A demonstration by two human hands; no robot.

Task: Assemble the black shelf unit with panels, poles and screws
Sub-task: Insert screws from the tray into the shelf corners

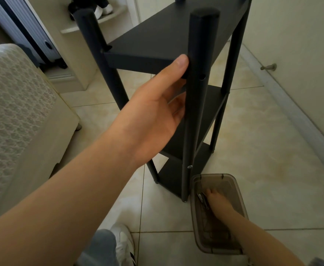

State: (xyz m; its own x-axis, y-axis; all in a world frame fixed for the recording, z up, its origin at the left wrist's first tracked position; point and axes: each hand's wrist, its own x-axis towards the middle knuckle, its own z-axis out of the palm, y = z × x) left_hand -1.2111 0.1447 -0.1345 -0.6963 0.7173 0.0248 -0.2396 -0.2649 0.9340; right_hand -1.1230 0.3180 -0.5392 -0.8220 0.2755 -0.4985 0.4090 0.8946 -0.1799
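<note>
The black shelf unit [157,41] stands upright on the tiled floor, with three panels fixed between black poles. My left hand [157,104] grips the near pole [195,93] just below the top panel, thumb against the panel's edge. An empty screw hole shows in that pole beside my thumb, and a silver screw [190,167] sits lower down by the bottom panel. My right hand [215,200] reaches down into a clear brown plastic box [238,191] on the floor, fingers at small metal parts; whether it holds one is unclear.
A cream sofa [19,112] stands to the left. A white wall with a baseboard and a doorstop [269,67] runs along the right. My white shoe [123,244] is on the tiles at the bottom. A suitcase leans at the back left.
</note>
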